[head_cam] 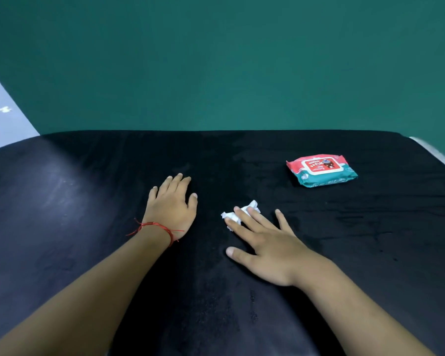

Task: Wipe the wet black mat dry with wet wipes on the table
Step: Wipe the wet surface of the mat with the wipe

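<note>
Right now you're mid-wipe: R hand, fingers straight, presses the crumpled wet wipe onto the black mat mid-worktop, L hand lies flat & empty beside; next prob. drag it over the damp streaks at right.

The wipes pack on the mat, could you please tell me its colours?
The wipes pack is red and teal with a white label panel, seen in the head view.

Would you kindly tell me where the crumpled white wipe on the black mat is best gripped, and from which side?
Probably its bunched middle, from above: the crumpled white wipe lies low on the black mat, and the right hand's straight fingers rest on it, needing only to curl.
</note>
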The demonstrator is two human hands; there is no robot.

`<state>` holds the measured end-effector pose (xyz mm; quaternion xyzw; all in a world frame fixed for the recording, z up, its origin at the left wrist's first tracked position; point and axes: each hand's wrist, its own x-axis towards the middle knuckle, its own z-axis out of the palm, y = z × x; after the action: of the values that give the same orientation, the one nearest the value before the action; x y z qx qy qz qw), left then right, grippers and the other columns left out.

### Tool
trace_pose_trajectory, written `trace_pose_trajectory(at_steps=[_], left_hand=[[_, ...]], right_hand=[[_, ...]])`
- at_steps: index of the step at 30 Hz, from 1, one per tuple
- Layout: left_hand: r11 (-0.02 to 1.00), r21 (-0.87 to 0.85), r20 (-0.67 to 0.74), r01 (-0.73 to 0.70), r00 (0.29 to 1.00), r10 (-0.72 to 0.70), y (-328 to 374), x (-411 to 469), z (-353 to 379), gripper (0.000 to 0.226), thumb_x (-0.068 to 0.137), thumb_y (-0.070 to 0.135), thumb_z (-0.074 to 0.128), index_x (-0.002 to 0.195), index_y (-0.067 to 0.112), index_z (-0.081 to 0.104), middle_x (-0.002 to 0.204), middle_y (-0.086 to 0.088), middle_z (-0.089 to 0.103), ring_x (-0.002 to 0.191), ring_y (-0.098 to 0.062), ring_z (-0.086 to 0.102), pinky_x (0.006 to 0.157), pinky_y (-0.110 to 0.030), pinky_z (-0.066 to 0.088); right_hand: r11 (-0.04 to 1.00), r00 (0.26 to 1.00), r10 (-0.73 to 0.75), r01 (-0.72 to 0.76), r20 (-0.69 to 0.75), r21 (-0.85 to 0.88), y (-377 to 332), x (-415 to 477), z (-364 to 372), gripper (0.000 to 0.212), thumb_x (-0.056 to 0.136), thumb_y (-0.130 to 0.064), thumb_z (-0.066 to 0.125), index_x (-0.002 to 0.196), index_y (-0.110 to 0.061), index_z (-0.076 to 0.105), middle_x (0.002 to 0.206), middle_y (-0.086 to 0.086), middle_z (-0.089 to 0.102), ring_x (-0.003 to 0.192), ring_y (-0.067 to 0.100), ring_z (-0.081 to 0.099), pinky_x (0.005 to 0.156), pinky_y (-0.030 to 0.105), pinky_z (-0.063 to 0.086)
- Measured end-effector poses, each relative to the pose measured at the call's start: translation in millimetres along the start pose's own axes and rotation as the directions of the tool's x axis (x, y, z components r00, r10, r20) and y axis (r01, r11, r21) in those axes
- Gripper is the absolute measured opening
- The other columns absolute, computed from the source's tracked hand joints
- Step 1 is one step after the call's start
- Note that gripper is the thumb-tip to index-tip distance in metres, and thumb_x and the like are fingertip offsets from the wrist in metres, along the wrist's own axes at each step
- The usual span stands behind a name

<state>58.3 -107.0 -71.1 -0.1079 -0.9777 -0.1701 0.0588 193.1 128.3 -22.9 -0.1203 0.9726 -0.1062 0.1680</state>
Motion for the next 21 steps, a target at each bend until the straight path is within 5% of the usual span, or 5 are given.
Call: trace_pose_trajectory(at_steps=[9,21], left_hand=[[0.999,0.029,0.026,0.018,0.999,-0.019,3,-1,-4,0.059,0.108,0.05,0.028,0.163,0.03,0.03,0.173,0.007,0.022,0.161,-0.016,0.011,0.131,-0.048,0.01],[0.999,0.044,0.026,0.023,0.999,-0.024,5,-2,-7,0.059,0.108,0.05,0.029,0.162,0.03,0.033,0.172,0.005,0.025,0.16,-0.018,0.015,0.13,-0.049,0.014]], right_hand=[[0.993,0.996,-0.093,0.092,0.011,0.075,-30,-33,18,0.081,0.1,-0.08,0.024,0.165,-0.047,-0.013,0.166,-0.031,-0.029,0.146,-0.01,-0.038,0.126,0.05,-0.022],[0.996,1.0,-0.011,0.011,0.003,0.083,-36,-29,19,0.083,0.097,-0.083,0.024,0.164,-0.049,-0.012,0.169,-0.026,-0.027,0.15,-0.004,-0.037,0.127,0.053,-0.019]])
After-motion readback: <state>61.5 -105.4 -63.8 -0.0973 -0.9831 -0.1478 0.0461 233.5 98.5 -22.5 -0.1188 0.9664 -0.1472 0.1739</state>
